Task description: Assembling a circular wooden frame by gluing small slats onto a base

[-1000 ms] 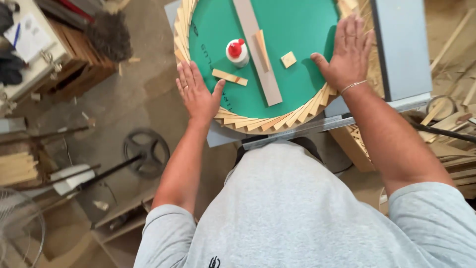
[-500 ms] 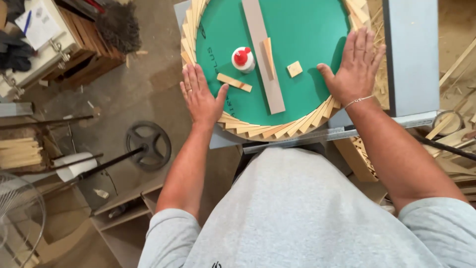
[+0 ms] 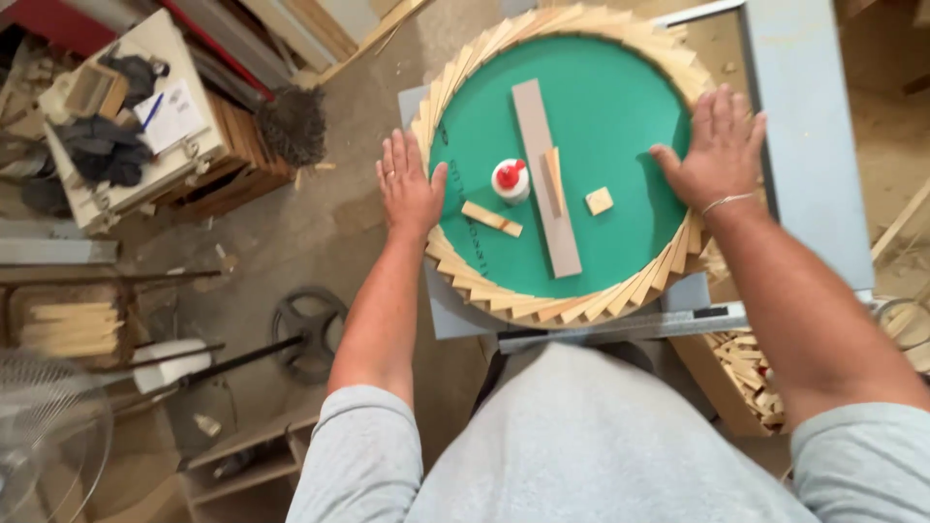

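While flat, both hands press the slatted wooden ring (image 3: 572, 308) around the green disc (image 3: 620, 145).

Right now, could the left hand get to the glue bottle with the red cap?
Probably yes. The left hand rests flat on the disc's wooden rim, and only bare green board lies between it and the glue bottle.

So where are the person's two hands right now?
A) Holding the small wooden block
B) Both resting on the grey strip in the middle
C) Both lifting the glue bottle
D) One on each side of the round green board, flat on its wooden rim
D: the left hand and right hand lie flat on opposite sides of the wooden rim around the green board, while the glue bottle stands untouched.
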